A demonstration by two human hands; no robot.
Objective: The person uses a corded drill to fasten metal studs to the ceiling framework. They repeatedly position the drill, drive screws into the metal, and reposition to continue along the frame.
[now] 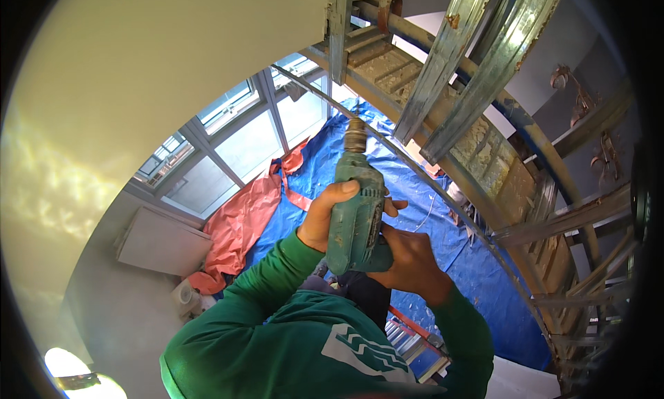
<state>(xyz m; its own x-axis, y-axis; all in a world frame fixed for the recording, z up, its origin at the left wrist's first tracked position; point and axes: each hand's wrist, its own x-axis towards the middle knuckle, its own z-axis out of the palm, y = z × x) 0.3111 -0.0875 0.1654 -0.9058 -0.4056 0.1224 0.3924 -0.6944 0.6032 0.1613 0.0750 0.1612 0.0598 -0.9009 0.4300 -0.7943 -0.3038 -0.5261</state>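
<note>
A worn green power drill [353,219] is held upright in the picture, its metal chuck [356,135] toward the top, where the bit overlaps a thin metal strip [391,147]; I cannot tell if they touch. My left hand [325,212] is closed round the drill's body, thumb over the left side and fingertips showing on the right. My right hand [408,261] is closed on the drill lower down, around the rear and handle, which is partly hidden. Green sleeves cover both my forearms.
A curved ceiling edge [173,46] fills the upper left. Metal studs [449,53] and a dirty frame [491,164] run along the right. Below lie blue [449,281] and red [235,233] tarps, windows [235,150], a leaning board [159,241] and a red-railed ladder [422,337].
</note>
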